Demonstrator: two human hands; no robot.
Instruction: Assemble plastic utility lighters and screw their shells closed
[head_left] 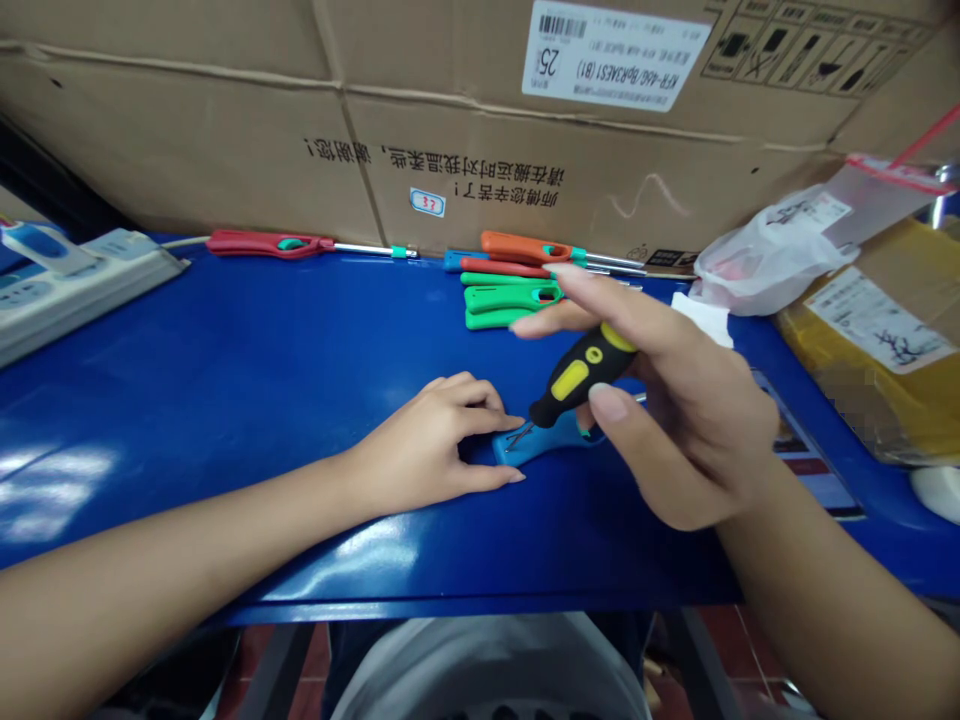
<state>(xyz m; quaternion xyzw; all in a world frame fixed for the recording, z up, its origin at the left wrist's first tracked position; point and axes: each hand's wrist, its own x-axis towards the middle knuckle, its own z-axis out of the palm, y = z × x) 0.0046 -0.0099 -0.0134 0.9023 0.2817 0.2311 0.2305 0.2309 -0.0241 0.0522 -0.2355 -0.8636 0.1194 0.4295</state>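
My right hand (pixel 675 400) grips a black and yellow screwdriver (pixel 577 375), tilted down to the left. Its tip rests on the end of a light blue lighter (pixel 536 442) that lies on the blue table (pixel 247 370). My left hand (pixel 435 445) lies beside the lighter, thumb and fingertips pinched against its left end. Most of the lighter is hidden under my hands.
Several long lighters, green (pixel 506 295), orange (pixel 525 246) and red (pixel 259 243), lie at the back by a big cardboard box (pixel 450 120). A white power strip (pixel 67 275) sits far left. Plastic bags (pixel 780 250) and a yellow parcel (pixel 877 350) are at the right.
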